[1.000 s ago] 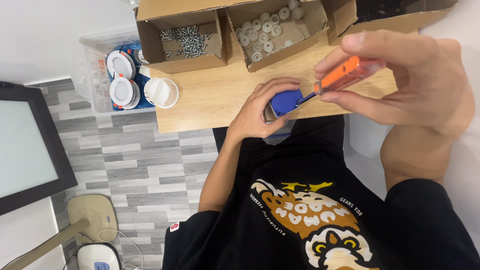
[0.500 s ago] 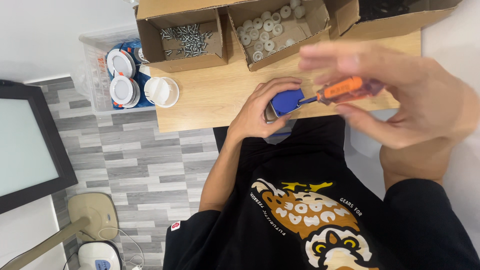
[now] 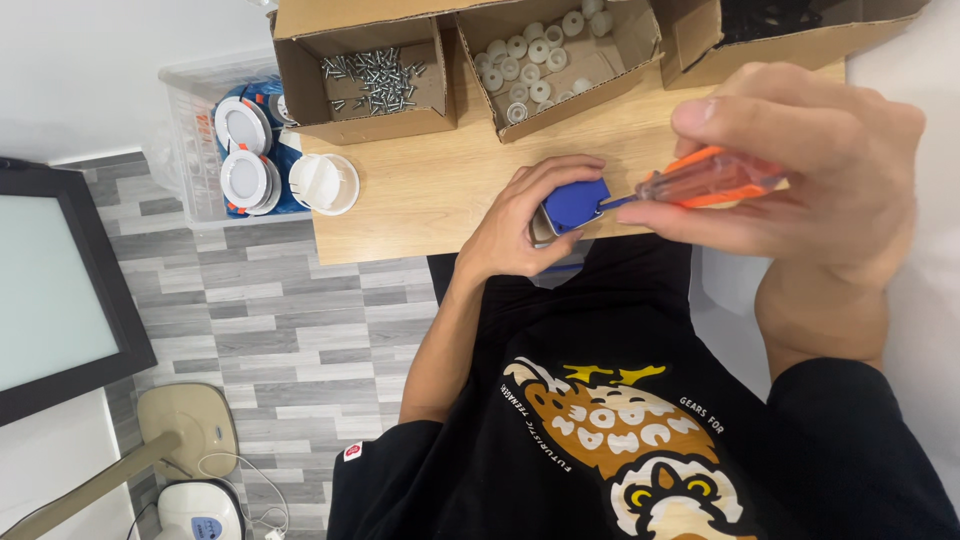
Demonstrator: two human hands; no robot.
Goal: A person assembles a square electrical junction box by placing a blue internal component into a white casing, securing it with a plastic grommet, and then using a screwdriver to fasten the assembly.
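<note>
Three cardboard boxes [image 3: 365, 75], one screwdriver [image 3: 705, 180].

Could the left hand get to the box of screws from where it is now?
Probably yes. The left hand grips the blue part at the table's near edge, and bare tabletop lies between it and the open screw box. It would have to let go of the part first.

A small blue square part [image 3: 577, 205] with a metal edge sits at the front edge of the counter [image 3: 430, 200], gripped on its sides by the left hand [image 3: 530, 220]. An orange-handled screwdriver [image 3: 700, 180] lies almost level in the right hand [image 3: 810, 170], tip touching the part's right side.
</note>
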